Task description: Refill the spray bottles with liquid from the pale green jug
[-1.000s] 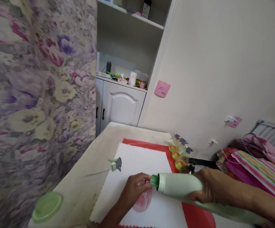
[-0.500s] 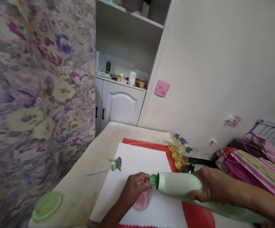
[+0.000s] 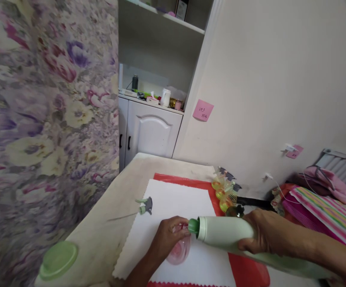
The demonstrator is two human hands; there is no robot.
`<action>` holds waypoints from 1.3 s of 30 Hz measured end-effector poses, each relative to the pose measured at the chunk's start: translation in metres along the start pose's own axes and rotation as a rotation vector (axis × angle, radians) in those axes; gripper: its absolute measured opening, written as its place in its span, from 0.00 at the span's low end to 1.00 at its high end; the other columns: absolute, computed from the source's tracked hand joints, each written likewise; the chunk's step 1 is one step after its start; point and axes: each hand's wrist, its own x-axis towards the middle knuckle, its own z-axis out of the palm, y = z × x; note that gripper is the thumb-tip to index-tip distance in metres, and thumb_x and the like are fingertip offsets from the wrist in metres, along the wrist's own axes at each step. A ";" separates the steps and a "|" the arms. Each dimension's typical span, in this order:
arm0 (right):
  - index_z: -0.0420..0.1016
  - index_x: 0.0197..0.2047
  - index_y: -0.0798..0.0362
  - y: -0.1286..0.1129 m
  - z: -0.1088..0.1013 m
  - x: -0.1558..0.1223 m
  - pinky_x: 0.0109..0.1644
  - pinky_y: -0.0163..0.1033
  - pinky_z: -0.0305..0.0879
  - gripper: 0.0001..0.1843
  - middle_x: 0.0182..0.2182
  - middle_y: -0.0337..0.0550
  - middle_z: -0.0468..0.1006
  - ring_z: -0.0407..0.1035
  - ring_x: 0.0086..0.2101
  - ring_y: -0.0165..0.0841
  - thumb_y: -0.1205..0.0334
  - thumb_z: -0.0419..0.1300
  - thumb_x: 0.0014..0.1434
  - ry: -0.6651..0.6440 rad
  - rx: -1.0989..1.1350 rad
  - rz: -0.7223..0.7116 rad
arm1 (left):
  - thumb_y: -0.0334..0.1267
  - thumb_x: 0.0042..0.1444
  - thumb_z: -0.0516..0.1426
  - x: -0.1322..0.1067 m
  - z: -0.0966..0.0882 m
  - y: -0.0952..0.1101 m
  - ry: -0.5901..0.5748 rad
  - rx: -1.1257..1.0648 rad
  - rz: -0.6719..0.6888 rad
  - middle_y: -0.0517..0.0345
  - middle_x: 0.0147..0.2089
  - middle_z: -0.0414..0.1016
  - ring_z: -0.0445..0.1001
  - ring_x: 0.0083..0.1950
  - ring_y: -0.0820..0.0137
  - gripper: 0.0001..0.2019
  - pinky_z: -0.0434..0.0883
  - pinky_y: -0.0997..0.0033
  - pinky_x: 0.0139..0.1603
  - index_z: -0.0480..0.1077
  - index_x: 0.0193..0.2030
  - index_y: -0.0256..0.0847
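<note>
My left hand (image 3: 168, 235) is closed around the neck of a clear pink bottle (image 3: 179, 253) standing on a white sheet with scalloped edges (image 3: 179, 199). In my right hand (image 3: 262, 233) lies a large pale green bottle (image 3: 223, 233), tipped on its side. Its green spout (image 3: 193, 226) meets the mouth of the pink bottle, beside my left fingers; whether liquid flows cannot be made out. A grey and green spray head (image 3: 146, 205) with a long thin tube rests at the sheet's left edge. At the lower left sits a round green cap (image 3: 58, 259).
Under the white sheet is a red sheet (image 3: 185, 180) on the cream tabletop (image 3: 101, 221). Several spray bottles with yellow liquid (image 3: 224, 195) line the right edge. A floral curtain (image 3: 50, 119) hangs at left; a striped cloth (image 3: 319, 207) is at right.
The view has shifted very slightly. Both hands keep their hold on the two bottles, and the spout stays at the pink bottle's mouth.
</note>
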 end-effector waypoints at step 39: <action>0.79 0.33 0.52 -0.016 -0.015 -0.005 0.31 0.38 0.62 0.17 0.30 0.48 0.84 0.77 0.31 0.42 0.47 0.63 0.47 -0.058 -0.006 0.057 | 0.34 0.48 0.64 0.000 0.001 -0.001 -0.003 0.039 0.009 0.56 0.37 0.84 0.77 0.41 0.63 0.08 0.69 0.70 0.44 0.81 0.37 0.41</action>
